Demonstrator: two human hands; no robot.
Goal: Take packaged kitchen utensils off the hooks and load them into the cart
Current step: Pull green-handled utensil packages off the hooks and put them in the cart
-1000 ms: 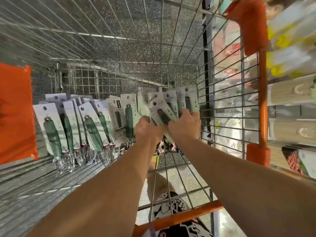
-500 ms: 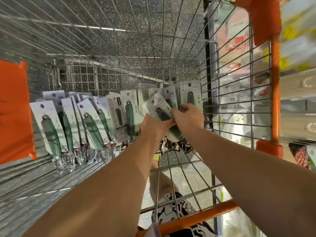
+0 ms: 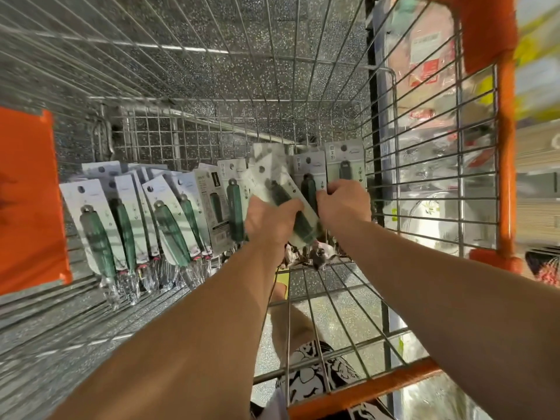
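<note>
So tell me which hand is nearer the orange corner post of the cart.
Right. The right hand grips packs close to the wire wall beside the orange post; the left hand sits farther away, holding a tilted pack.

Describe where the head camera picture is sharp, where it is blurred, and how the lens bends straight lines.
Head view: the row of packets at left is fairly sharp, while the tilted packet in the left hand is smeared by motion; the right hand reads clearly; the shelves at far right are blurred; the cart wires bow outward from wide-angle distortion.
</note>
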